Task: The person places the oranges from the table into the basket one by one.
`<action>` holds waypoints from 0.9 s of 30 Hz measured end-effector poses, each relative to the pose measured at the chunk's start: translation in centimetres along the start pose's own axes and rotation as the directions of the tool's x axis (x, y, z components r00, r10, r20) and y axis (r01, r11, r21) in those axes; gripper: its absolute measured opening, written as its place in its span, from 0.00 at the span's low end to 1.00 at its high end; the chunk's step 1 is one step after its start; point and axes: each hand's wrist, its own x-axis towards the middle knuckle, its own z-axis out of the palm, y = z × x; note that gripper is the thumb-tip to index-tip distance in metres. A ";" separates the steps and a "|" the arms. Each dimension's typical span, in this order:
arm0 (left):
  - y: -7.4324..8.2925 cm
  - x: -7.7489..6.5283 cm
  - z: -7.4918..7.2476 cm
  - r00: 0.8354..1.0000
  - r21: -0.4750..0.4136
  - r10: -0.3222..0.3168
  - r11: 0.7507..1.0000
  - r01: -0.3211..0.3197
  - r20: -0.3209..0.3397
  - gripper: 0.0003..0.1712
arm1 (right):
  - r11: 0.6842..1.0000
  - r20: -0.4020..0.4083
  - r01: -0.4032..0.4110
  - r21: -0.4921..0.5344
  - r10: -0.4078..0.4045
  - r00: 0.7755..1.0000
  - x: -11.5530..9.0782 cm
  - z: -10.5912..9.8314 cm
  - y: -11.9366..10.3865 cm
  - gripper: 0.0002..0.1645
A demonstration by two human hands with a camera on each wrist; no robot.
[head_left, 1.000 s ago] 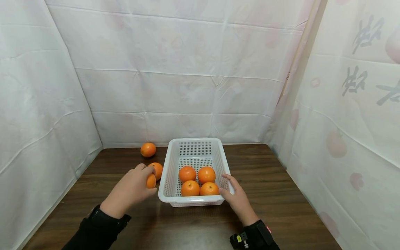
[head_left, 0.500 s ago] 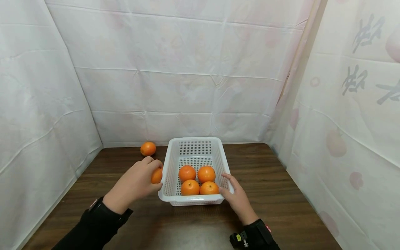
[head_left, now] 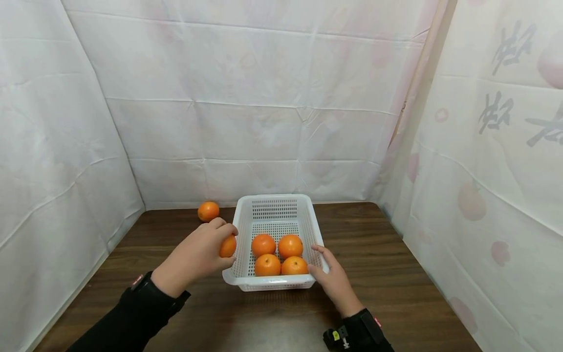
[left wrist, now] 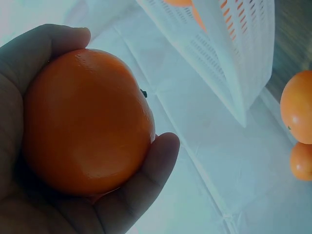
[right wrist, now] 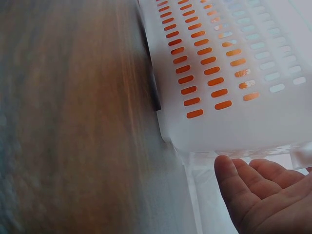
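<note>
My left hand [head_left: 200, 249] holds an orange [head_left: 227, 246] at the left rim of a white perforated basket [head_left: 248, 281]. In the left wrist view, thumb and fingers curl round this orange [left wrist: 87, 122], and a small dark stem shows on it. On the basket's right rim my right hand [head_left: 335, 278] grips, its thumb reaching over the edge. The right wrist view shows its fingers [right wrist: 231, 183] under the rim. Inside the basket several oranges [head_left: 268, 265] sit together in the near half.
One loose orange [head_left: 208, 211] lies at the back left of the dark wooden table [head_left: 374, 244]. A second loose orange [left wrist: 298, 107] appears in the left wrist view, hidden behind my left hand in the head view. White sheets [head_left: 246, 132] hang around the table.
My left hand has moved right with the orange, from over the table to the basket's left rim. The right hand and the basket have stayed in place.
</note>
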 end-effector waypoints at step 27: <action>1.2 1.2 2.0 0.996 0.052 0.063 0.996 -0.066 0.068 0.27 | 1.000 -0.002 0.023 -0.005 -0.023 1.000 -0.1 -0.1 0.1 0.32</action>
